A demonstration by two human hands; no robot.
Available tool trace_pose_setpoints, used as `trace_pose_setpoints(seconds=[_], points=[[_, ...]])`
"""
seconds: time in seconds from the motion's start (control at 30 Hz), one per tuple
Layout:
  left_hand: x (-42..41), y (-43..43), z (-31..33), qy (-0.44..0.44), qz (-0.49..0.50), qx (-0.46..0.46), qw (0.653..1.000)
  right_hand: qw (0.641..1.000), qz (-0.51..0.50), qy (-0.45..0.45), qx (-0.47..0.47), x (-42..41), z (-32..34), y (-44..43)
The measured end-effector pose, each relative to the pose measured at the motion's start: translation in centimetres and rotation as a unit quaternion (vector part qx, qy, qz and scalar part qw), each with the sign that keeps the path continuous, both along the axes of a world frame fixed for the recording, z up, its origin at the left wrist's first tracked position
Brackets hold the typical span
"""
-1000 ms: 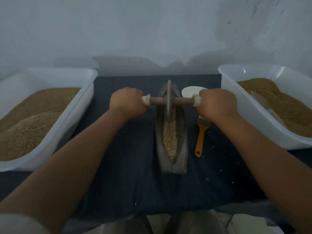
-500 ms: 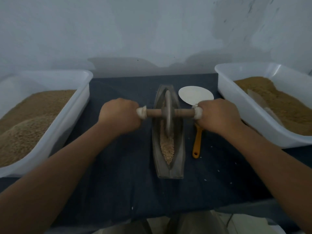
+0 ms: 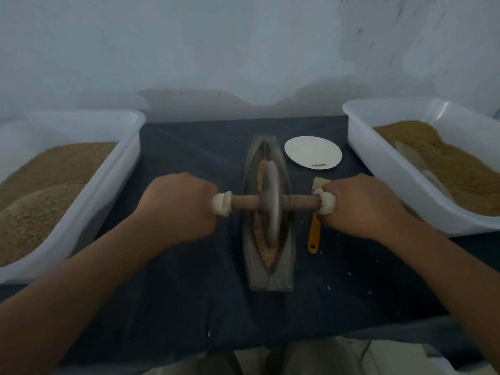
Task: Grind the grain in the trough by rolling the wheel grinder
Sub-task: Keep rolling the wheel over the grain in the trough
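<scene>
My left hand [image 3: 178, 209] is a closed fist, back of the hand up, gripping the left end of the axle of the wheel grinder [image 3: 270, 204] at nine o'clock from its disc. My right hand [image 3: 362, 207] mirrors it at three o'clock, fisted on the right end of the same axle; on both, the fingers curl under and out of my sight. The two fists sit level with each other. My bare left forearm [image 3: 81, 288] comes in from the seven o'clock corner and runs toward one o'clock; my right forearm [image 3: 446, 280] enters near four o'clock and angles toward eleven. Both wrists look straight, in line with the forearms.
</scene>
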State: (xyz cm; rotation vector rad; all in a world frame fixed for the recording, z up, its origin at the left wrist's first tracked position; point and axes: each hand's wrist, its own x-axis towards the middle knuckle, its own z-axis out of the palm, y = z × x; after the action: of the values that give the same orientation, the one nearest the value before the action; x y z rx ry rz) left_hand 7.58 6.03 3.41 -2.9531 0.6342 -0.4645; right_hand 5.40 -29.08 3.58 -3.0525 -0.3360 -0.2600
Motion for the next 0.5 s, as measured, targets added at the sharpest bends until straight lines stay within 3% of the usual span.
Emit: trace_pose_setpoints(seconds=[0.27,0.43,0.5], points=[[8.5,-4.0,2.8,0.054,0.083,-0.014,0.995,0.991,-0.110,-0.066,-0.042,8.1,-0.2,1.3],[4.3,-2.3,1.2,0.079,0.062,-0.018,0.995,0.997,-0.067,-0.006,-0.028,4.3,0.3,1.2],[1.1,-0.8,0.1,0.040,0.032,-0.013,0.999,0.998,-0.026,-0.049,-0.013,0.8,0.1,1.0]])
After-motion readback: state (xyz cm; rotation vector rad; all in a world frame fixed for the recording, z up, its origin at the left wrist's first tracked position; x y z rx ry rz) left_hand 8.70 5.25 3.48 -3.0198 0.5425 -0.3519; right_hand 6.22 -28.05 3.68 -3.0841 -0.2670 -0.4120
